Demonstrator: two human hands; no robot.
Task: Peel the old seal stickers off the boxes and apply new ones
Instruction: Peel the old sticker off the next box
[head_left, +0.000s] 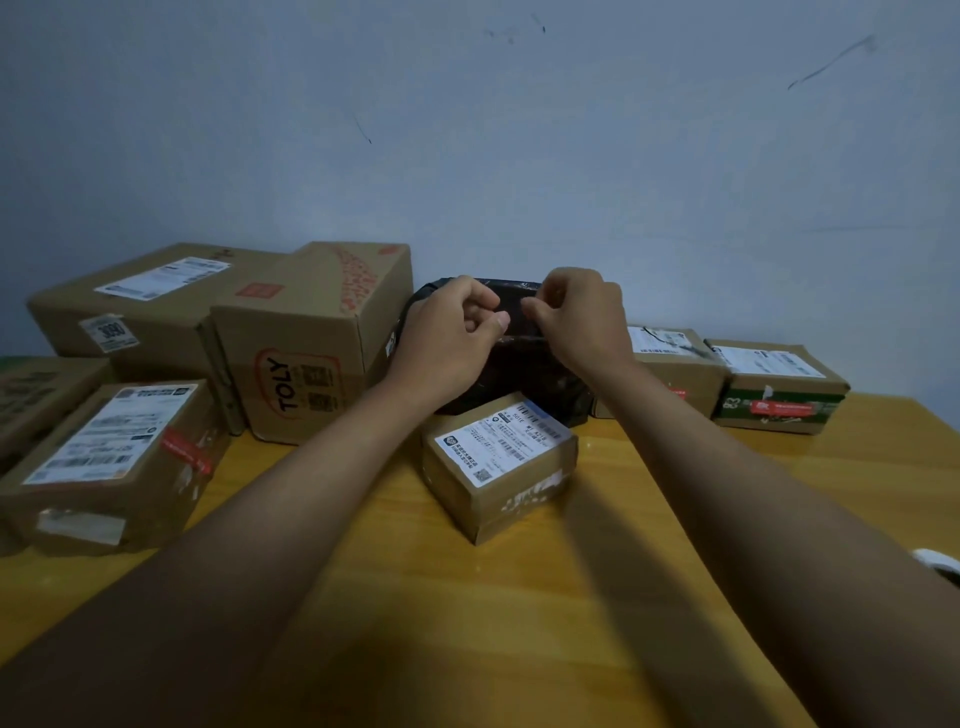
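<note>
Both hands, the left hand (457, 322) and the right hand (576, 317), pinch at the top of the black parcel (519, 374) lying just beyond them, its long axis left-to-right, both equally near.

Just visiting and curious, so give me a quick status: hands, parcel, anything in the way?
Left hand and right hand both pinching at black parcel, fingers curled. Sticker itself too small to tell. Small box sits just in front, under the arms.
</note>
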